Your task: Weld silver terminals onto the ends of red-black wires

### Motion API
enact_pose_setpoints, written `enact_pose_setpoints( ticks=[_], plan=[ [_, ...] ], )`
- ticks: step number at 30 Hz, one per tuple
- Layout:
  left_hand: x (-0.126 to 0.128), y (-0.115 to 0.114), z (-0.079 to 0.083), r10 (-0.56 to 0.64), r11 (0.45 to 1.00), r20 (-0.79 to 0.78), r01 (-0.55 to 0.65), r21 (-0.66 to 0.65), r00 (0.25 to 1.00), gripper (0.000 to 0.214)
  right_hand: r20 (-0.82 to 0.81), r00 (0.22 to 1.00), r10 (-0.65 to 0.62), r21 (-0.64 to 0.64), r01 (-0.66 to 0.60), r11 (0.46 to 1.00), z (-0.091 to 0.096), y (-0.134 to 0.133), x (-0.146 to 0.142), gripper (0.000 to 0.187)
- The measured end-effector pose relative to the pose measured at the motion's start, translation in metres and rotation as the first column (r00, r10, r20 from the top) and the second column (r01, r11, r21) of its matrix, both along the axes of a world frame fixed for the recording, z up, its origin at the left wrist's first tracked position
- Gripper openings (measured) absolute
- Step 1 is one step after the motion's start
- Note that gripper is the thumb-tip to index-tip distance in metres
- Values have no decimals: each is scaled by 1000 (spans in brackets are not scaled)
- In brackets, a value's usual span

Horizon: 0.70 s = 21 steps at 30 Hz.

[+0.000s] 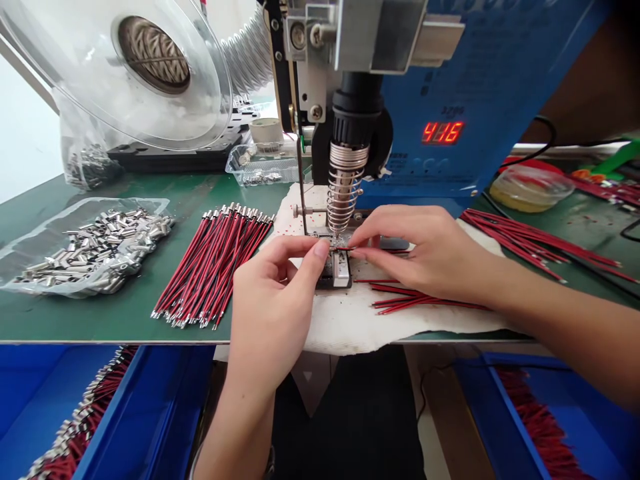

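Note:
At the small metal fixture (341, 272) under the spring-wrapped head (346, 180) of a blue machine (430, 167), both hands meet. My right hand (425, 250) pinches a thin red and black wire (345, 249), its end reaching into the fixture. From the other side, thumb and forefinger of my left hand (273, 300) are closed at the fixture's left edge; whatever they hold is hidden. Several loose red and black wires (425, 300) lie on the white cloth (360, 327) below my right hand. To the left rests a bundle of wires with metal ends (215, 267).
A clear plastic tray (75, 287) of small metal cylinders stands at the left, with a smaller tray (263, 175) behind. A clear round shield (210, 87) hangs above. More wires (540, 243) lie at right. Blue bins (165, 400) with wires sit below the table edge.

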<state>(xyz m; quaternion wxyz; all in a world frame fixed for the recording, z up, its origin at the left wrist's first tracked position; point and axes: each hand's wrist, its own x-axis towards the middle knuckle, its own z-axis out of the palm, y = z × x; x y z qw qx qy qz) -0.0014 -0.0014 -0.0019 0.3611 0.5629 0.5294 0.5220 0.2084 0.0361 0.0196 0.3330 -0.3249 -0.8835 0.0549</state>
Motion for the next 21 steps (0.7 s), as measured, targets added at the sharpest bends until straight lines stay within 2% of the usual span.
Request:
enact_pose_setpoints(
  ticks=[6, 13, 21],
  plan=[
    [6, -1, 7, 48, 999, 3, -48, -22, 999, 27, 38, 999, -3, 120, -1, 993, 3, 0, 0, 16],
    [3, 0, 5, 27, 1000, -77, -28, -8, 997, 25, 35, 999, 11, 110, -15, 994, 3, -4, -3, 9],
    [2, -2, 5, 52, 999, -48, -53, -12, 997, 20, 47, 999, -8, 122, 2, 993, 3, -4, -2, 15]
  ],
)
